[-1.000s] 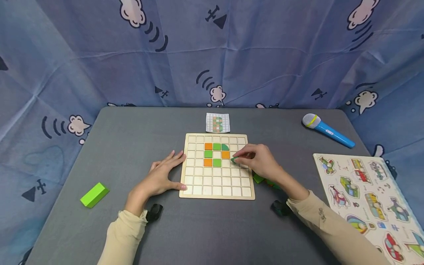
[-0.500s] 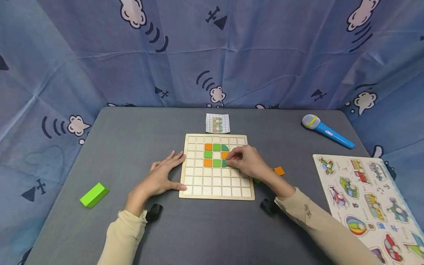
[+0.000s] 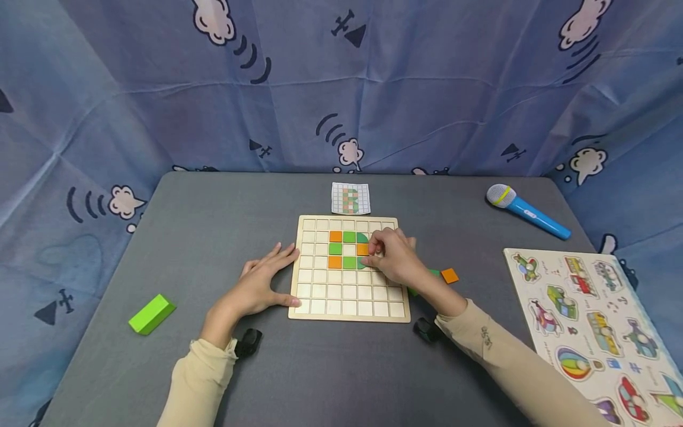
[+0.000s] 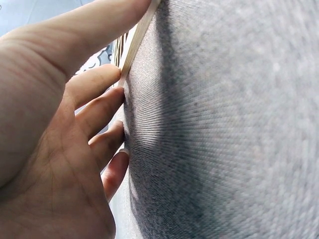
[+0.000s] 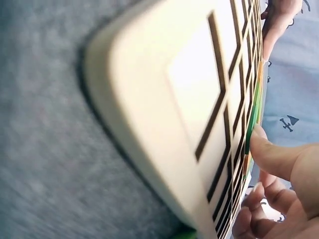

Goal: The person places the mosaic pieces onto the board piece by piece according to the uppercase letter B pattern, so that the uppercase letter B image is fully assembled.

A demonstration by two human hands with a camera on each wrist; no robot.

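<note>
A square wooden grid board point(image 3: 349, 311) lies on the table, with several orange and green tiles set in its cells. My left hand point(image 3: 258, 281) rests at the board's left edge, fingers spread and thumb on its lower left corner; in the left wrist view the fingertips touch the rim. Over the board's right half, my right hand point(image 3: 395, 256) touches a dark green rounded tile point(image 3: 361, 263) with its thumb. That tile sits beside a light green square tile point(image 3: 349, 263). In the right wrist view the thumb point(image 5: 271, 157) presses on the tile, while the other fingers are loosely bent and apart from it.
A small printed pattern card point(image 3: 350, 198) lies behind the board. Loose tiles, including an orange one point(image 3: 450, 276), lie right of it, partly hidden by the right forearm. A green block point(image 3: 152, 314), a toy microphone point(image 3: 528, 210) and a picture puzzle board point(image 3: 581, 308) are farther out.
My right hand has moved left with the dark green rounded tile, which now lies in a cell below the orange tile. The index finger has lifted off. My left hand has not moved.
</note>
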